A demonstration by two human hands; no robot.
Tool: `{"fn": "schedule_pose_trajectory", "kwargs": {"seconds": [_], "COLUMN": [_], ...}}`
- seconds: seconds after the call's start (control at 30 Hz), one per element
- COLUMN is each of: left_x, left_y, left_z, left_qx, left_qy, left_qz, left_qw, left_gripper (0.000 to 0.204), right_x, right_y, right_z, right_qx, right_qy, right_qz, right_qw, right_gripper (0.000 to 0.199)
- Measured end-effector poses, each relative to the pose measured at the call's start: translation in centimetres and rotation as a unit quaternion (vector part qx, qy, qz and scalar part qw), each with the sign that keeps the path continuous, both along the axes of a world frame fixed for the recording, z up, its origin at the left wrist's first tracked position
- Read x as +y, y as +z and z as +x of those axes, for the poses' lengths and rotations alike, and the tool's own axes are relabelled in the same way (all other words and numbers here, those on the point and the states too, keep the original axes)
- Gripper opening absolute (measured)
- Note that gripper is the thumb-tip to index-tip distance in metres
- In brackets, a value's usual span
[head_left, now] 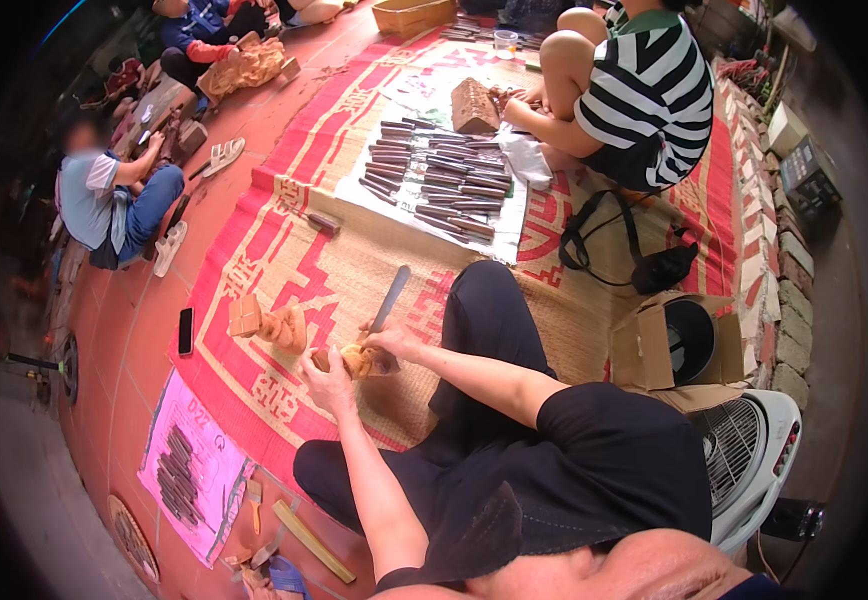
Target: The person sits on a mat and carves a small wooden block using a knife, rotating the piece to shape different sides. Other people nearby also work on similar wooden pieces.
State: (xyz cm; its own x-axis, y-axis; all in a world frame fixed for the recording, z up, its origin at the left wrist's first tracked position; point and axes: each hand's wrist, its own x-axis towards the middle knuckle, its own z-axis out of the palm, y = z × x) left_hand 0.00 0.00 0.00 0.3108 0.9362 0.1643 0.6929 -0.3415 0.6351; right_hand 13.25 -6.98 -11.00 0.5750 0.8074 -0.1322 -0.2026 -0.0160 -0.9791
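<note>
In front of my crossed legs, my left hand [328,384] grips the near end of a carved wooden piece [356,362]. My right hand [394,342] is closed at the piece's far side, around the lower end of a long flat grey blade with a rounded tip [391,297]. The blade points up and away from me; its lower end is hidden by my fingers. Left of the hands a pale carved wooden figure [282,328] with a square block end lies on the woven mat [409,415]. I cannot tell whether it joins the held piece.
Many dark-handled tools [434,175] lie on a white sheet ahead; more rest on a pink sheet [204,420]. A phone [186,331] lies left, a brush [255,505] near-left. A cardboard box [644,350] and fan [754,450] stand right. Other people [644,100] sit working nearby.
</note>
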Motion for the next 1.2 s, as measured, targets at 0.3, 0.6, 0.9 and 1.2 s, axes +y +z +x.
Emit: {"fn": "schedule_pose_trajectory", "kwargs": {"seconds": [0.3,0.6,0.9,1.2], "left_x": [-0.3,-0.2,0.1,-0.2], "left_y": [0.0,-0.1,-0.3,0.1], "left_z": [0.4,0.6,0.4,0.6], "left_qx": [-0.016,-0.004,0.003,-0.005], "left_qy": [-0.012,-0.005,0.003,0.001], "left_qz": [0.001,-0.003,0.001,-0.011], "left_qw": [1.0,1.0,1.0,1.0], "left_gripper": [0.042,0.044,0.043,0.042], "right_x": [-0.9,-0.7,-0.8,-1.3], "right_y": [-0.1,1.5,1.9,2.3], "right_z": [0.9,-0.4,-1.1,0.3], "right_qx": [0.078,-0.08,-0.126,0.005], "right_qy": [-0.075,-0.061,-0.05,-0.043], "right_qz": [-0.011,-0.055,-0.033,-0.051], "right_qw": [0.994,0.993,0.99,0.998], "right_gripper": [0.036,0.036,0.029,0.051]}}
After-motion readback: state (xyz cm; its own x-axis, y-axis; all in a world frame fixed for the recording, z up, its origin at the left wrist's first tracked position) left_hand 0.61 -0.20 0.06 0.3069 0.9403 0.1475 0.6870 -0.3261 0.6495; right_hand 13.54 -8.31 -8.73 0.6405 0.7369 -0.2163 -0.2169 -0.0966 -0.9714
